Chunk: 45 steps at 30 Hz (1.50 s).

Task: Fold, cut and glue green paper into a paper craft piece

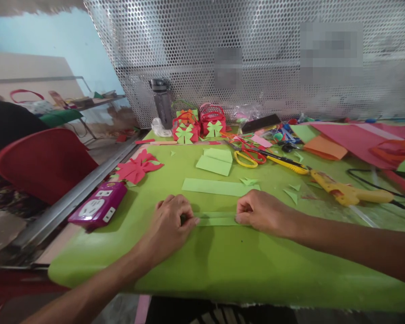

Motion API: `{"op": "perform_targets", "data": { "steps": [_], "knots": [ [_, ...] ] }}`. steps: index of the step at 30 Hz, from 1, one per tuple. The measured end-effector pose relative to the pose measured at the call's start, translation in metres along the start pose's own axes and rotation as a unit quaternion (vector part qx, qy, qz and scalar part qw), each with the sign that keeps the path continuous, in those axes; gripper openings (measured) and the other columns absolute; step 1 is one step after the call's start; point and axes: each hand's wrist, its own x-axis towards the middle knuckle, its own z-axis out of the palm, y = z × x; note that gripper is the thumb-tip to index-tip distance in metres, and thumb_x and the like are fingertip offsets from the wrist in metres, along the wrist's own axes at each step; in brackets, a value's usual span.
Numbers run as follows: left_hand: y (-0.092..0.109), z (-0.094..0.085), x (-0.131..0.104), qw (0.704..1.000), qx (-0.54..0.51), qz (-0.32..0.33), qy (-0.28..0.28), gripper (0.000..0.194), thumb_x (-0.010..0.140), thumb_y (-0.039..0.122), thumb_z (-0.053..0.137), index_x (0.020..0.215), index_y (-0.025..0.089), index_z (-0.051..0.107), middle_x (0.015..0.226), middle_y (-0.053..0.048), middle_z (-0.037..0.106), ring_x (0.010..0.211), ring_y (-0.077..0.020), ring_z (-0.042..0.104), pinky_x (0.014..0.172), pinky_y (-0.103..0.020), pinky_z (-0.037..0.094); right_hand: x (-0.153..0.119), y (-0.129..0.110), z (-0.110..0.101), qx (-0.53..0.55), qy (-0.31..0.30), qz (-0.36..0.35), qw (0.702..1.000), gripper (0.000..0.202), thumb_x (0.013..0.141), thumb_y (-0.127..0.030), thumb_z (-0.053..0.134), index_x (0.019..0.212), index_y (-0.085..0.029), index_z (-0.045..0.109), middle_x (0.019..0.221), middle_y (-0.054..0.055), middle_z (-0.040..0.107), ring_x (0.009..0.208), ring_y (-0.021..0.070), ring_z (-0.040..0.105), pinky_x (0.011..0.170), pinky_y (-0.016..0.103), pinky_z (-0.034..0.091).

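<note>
A light green paper strip [218,219] with a lengthwise crease lies near the front of the green table. My left hand [173,220] pinches its left end between thumb and fingers. At the other end, my right hand [256,211] has its fingers curled down on the strip, closed on it. Just beyond my hands rests a second flat green strip [209,186], with small green scraps [249,181] on its right end. Farther back is a folded green paper piece [216,161].
Left stands a purple power socket box [99,204] near red paper cutouts [138,167]. At right lie scissors [246,158], a yellow cutter [286,163] and a glue gun [351,191] with its cable. Small red paper baskets [212,121] and a bottle [162,103] stand behind, before a perforated metal panel [189,54].
</note>
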Motion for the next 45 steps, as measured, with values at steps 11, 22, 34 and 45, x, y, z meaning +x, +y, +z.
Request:
{"op": "perform_targets", "data": {
  "steps": [11,22,34,45],
  "knots": [
    [-0.001,-0.009,0.003,0.997,-0.073,-0.002,-0.036,0.012,0.074,0.021,0.054,0.062,0.018,0.052,0.073,0.0,0.058,0.075,-0.016,0.053,0.076,-0.033,0.04,0.001,-0.001,0.002,-0.036,0.007,0.02,0.999,0.01,0.067,-0.024,0.057,0.058,-0.02,0.056,0.055,-0.002,0.058,0.052,0.0106,0.05,0.047,0.023,0.029],
    [0.008,-0.023,0.007,0.987,-0.079,-0.041,-0.136,0.007,0.067,0.012,0.05,0.068,0.017,0.056,0.059,0.004,0.052,0.054,-0.0103,0.046,0.051,-0.022,0.034,-0.001,-0.002,0.002,-0.05,0.011,0.028,0.998,0.011,0.067,-0.026,0.057,0.058,-0.02,0.055,0.055,-0.002,0.057,0.053,0.012,0.05,0.047,0.024,0.028],
    [0.011,-0.028,0.007,0.983,-0.07,-0.041,-0.165,0.02,0.075,0.029,0.05,0.065,0.015,0.061,0.064,0.001,0.058,0.059,-0.0114,0.052,0.056,-0.022,0.036,-0.001,0.001,0.004,-0.041,0.018,0.0,0.999,0.01,0.068,-0.024,0.055,0.059,-0.019,0.056,0.054,-0.002,0.057,0.051,0.0106,0.049,0.047,0.023,0.027],
    [0.013,-0.019,0.004,0.993,-0.028,-0.025,-0.109,0.019,0.075,0.017,0.048,0.057,0.015,0.054,0.065,0.0,0.056,0.06,-0.0112,0.05,0.057,-0.022,0.035,-0.001,-0.001,0.003,-0.044,0.019,0.013,0.999,0.011,0.068,-0.026,0.057,0.059,-0.02,0.057,0.055,-0.002,0.058,0.052,0.0116,0.05,0.048,0.024,0.029]
  ]
}}
